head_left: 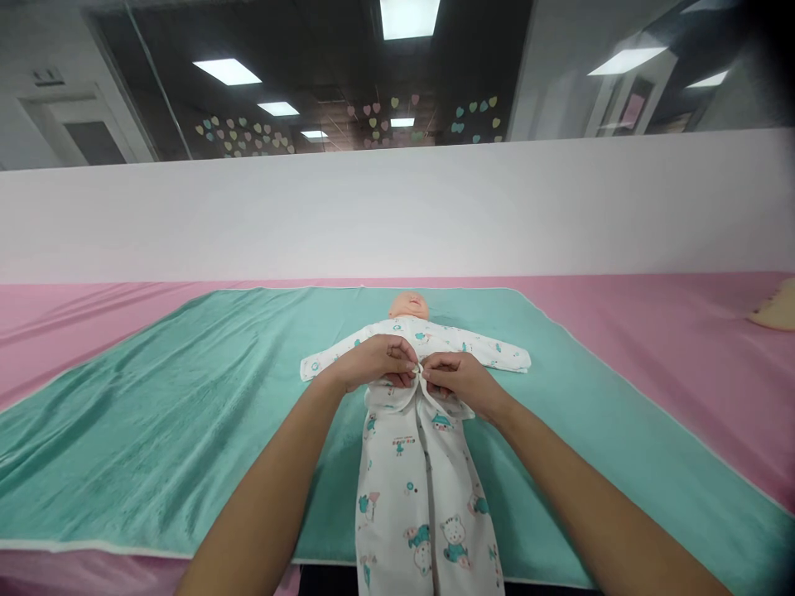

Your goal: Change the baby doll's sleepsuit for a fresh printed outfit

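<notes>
A baby doll (410,306) lies on its back on a teal towel (186,414), head away from me. It wears a white romper (422,488) printed with small teal animals, sleeves spread out to both sides. My left hand (378,361) and my right hand (456,377) meet over the doll's chest. Both pinch the front edges of the romper together at the middle seam, fingers closed on the cloth. The romper's front opening runs down between the legs toward me.
The towel lies on a pink sheet (683,331) covering the table. A white partition (397,215) rises behind the table. A pale object (776,310) sits at the far right edge on the pink sheet.
</notes>
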